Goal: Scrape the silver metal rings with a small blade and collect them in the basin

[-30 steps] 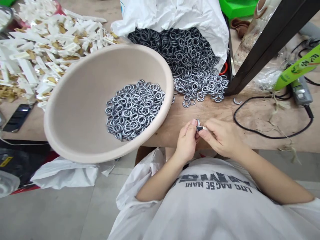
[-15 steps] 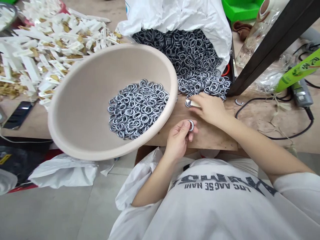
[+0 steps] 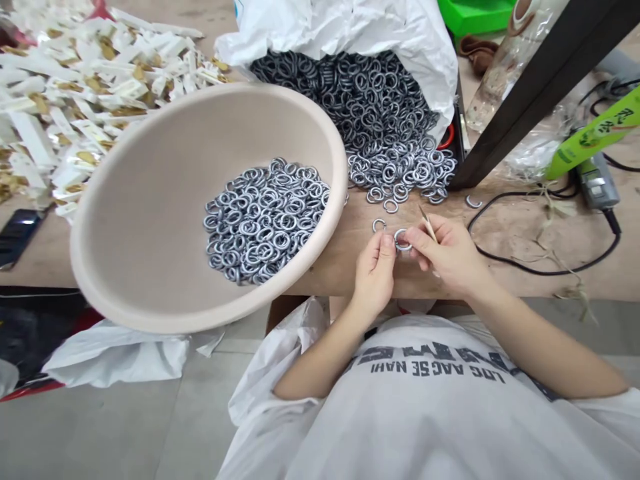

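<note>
A silver-grey ring (image 3: 400,232) is pinched at its left side by my left hand (image 3: 374,272), with thumb and fingers closed. At the ring's other side are the fingertips of my right hand (image 3: 447,257). That hand also grips a thin, pale, flat tool (image 3: 429,225), its narrow tip pointing up and away. Just beyond my hands, a loose ring (image 3: 379,225) with a gap in it lies on the wooden table. Behind it spreads a pile of similar rings (image 3: 400,163), spilling from a white sack (image 3: 340,27).
On the left, a large beige basin (image 3: 135,200) tilts, with many rings (image 3: 265,220) inside. White and tan pieces (image 3: 100,93) are heaped beyond it. A dark post (image 3: 520,100), a grey power tool (image 3: 597,180) and its black cable (image 3: 540,272) occupy the right.
My right hand has drawn back from the pile's edge to my left hand, bringing the pale tool along. The ring in my left hand now sits between both hands. The view has shifted slightly.
</note>
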`<state>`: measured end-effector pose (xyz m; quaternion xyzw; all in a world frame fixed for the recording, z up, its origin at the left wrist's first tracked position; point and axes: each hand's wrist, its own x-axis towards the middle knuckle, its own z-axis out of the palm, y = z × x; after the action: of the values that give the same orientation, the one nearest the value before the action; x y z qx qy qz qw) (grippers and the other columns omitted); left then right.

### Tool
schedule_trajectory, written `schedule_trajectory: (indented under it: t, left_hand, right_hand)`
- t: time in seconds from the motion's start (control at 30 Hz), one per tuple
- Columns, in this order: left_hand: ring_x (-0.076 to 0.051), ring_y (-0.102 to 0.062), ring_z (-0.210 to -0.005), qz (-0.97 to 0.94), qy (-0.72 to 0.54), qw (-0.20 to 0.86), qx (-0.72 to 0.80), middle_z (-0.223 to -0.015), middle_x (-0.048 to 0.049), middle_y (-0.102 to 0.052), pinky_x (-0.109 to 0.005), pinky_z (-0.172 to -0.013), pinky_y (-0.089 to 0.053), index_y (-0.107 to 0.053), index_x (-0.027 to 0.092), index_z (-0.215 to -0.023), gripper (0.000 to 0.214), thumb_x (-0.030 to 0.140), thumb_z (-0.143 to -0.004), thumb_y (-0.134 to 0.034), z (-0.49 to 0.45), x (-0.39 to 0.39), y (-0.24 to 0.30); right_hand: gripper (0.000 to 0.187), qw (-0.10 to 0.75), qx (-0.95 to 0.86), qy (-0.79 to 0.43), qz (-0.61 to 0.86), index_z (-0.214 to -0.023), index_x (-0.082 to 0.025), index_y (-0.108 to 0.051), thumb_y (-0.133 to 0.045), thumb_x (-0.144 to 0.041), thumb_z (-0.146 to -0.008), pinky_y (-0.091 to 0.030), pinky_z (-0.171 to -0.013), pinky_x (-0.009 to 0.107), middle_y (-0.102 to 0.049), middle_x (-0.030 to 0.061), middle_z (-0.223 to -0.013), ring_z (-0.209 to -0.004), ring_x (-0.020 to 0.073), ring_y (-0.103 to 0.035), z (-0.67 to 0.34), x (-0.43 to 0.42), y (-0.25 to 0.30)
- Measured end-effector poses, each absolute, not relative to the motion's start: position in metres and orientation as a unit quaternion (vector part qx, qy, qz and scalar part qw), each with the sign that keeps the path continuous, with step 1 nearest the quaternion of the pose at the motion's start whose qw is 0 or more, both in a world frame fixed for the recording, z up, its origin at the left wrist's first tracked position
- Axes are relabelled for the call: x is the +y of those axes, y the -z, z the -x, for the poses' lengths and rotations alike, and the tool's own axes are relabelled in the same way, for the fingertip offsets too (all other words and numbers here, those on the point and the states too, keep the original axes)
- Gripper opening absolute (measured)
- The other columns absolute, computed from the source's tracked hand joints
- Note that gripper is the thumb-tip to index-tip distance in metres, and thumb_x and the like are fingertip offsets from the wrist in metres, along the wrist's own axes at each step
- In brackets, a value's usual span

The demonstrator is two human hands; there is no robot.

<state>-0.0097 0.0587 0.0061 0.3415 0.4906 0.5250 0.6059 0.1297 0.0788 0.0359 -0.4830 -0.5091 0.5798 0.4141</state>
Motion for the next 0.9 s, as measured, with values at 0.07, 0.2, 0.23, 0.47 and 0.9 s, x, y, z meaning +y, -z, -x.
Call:
schedule_trajectory:
  t: [0.07, 0.2, 0.23, 0.47, 0.9]
  left_hand:
    - [-0.012, -0.046, -0.07, -0.385, -0.537, 0.574, 0.483, -0.074, 0.0001, -0.054, -0.022, -0.065, -0.04, -0.063, 0.019, -0.08, 0.042, 0.059, -0.091, -0.061, 0.002, 0.054, -0.007]
    - [-0.011, -0.043, -0.068, -0.411, -0.526, 0.578, 0.47, -0.071, 0.0013, -0.049, -0.022, -0.063, -0.038, -0.056, 0.018, -0.073, 0.043, 0.057, -0.092, -0.061, -0.004, 0.051, -0.007]
    - [-0.01, -0.042, -0.065, -0.404, -0.52, 0.592, 0.465, -0.07, 0.0017, -0.049, -0.022, -0.06, -0.036, -0.056, 0.018, -0.073, 0.044, 0.057, -0.091, -0.062, -0.004, 0.052, -0.006]
    - [-0.005, -0.026, -0.048, -0.307, -0.497, 0.692, 0.424, -0.059, 0.006, -0.039, -0.019, -0.044, -0.018, -0.052, 0.017, -0.07, 0.046, 0.056, -0.084, -0.071, -0.001, 0.056, -0.012]
    - [-0.004, -0.025, -0.047, -0.285, -0.497, 0.714, 0.404, -0.056, 0.0077, -0.034, -0.017, -0.044, -0.022, -0.05, 0.017, -0.069, 0.048, 0.056, -0.079, -0.077, 0.004, 0.05, -0.013]
  right_hand:
    - [0.044, 0.455, -0.5, -0.528, 0.515, -0.074, -0.022, -0.053, -0.07, -0.06, -0.086, -0.033, -0.05, 0.025, -0.052, -0.0051, -0.062, -0.052, 0.0093, -0.043, -0.128, 0.066, -0.03]
    - [0.044, 0.473, -0.537, -0.473, 0.514, -0.071, -0.022, -0.049, -0.07, -0.057, -0.087, -0.036, -0.058, 0.026, -0.047, -0.0052, -0.064, -0.061, 0.0108, -0.043, -0.13, 0.061, -0.022]
    - [0.044, 0.467, -0.544, -0.487, 0.5, -0.072, -0.022, -0.05, -0.069, -0.059, -0.088, -0.037, -0.06, 0.026, -0.048, -0.0047, -0.066, -0.062, 0.0114, -0.044, -0.131, 0.063, -0.021]
    - [0.041, 0.391, -0.668, -0.438, 0.458, -0.078, -0.021, -0.053, -0.052, -0.056, -0.099, -0.032, -0.06, 0.028, -0.05, -0.0031, -0.068, -0.063, 0.0125, -0.046, -0.152, 0.066, -0.025]
    - [0.04, 0.308, -0.799, -0.306, 0.416, -0.068, -0.021, -0.04, -0.05, -0.042, -0.102, -0.025, -0.058, 0.028, -0.045, -0.0037, -0.064, -0.057, 0.0105, -0.04, -0.156, 0.056, -0.039]
